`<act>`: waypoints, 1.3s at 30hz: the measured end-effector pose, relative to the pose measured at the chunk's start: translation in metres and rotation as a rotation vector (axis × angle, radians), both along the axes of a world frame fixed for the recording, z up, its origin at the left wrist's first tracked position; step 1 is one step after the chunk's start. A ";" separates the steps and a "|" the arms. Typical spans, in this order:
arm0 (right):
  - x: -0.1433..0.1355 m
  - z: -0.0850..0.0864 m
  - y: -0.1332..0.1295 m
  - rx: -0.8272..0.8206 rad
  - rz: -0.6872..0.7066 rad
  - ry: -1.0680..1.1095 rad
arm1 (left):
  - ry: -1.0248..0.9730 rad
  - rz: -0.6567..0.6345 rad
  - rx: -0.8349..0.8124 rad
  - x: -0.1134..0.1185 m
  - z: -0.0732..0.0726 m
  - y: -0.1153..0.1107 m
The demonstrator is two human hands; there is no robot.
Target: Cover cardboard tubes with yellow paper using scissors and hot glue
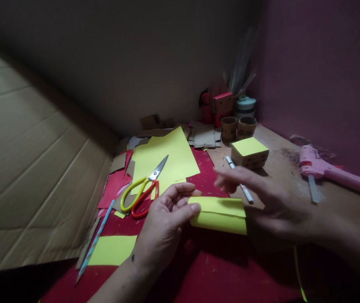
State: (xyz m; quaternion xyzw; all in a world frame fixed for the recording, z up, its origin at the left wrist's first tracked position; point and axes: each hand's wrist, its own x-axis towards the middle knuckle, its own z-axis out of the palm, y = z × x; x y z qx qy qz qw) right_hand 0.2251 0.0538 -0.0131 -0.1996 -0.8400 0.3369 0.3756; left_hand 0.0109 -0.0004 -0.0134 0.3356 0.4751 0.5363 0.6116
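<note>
2 hands in view, both over the dark red cover point(199, 269) on the surface point(350, 210). Left hand point(164, 227) pinches the left end of a yellow paper roll point(219, 219), thumb on the near face, fingers behind. Roll lies roughly crosswise, just above the cover, long edge of the paper overlapping along its upper face. Right hand point(262, 198) is just beside the roll's right end, index finger extended left above it, fingers loose, no grip visible; cannot tell if its palm touches the roll.

Left side: scissors point(151, 178), 1 yellow handle and 1 red, blades apart from both hands, tip pointing away, lying partly over a large yellow sheet point(173, 151). Nearer, a yellow rectangle point(112, 250) lies flat by the left wrist, with a striped blue pencil point(96, 242) across its left edge. Big cardboard panel point(41, 168) slants along the far left.

Right side: white pen point(245, 191) behind the right hand, next to a cardboard box point(250, 158) with a yellow top. Beyond it, 2 upright cardboard tubes point(229, 129) side by side. Pink glue gun point(340, 174) lies far right, near the wall, well apart from the roll
</note>
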 end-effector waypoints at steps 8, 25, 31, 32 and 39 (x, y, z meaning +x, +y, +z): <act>-0.002 -0.001 0.000 -0.909 -0.137 0.139 | 0.288 0.206 0.272 0.004 0.011 -0.004; -0.043 0.016 -0.010 -1.116 -0.014 0.415 | 0.270 0.134 0.144 -0.014 0.003 0.007; -0.046 0.008 -0.005 -0.819 -0.147 0.271 | 0.244 0.117 0.140 -0.010 0.003 0.005; -0.046 0.007 -0.005 -0.809 -0.148 0.260 | 0.227 0.098 0.142 -0.008 0.004 0.005; -0.043 -0.002 -0.004 -1.016 0.024 0.333 | 0.168 0.136 0.175 -0.005 0.002 0.007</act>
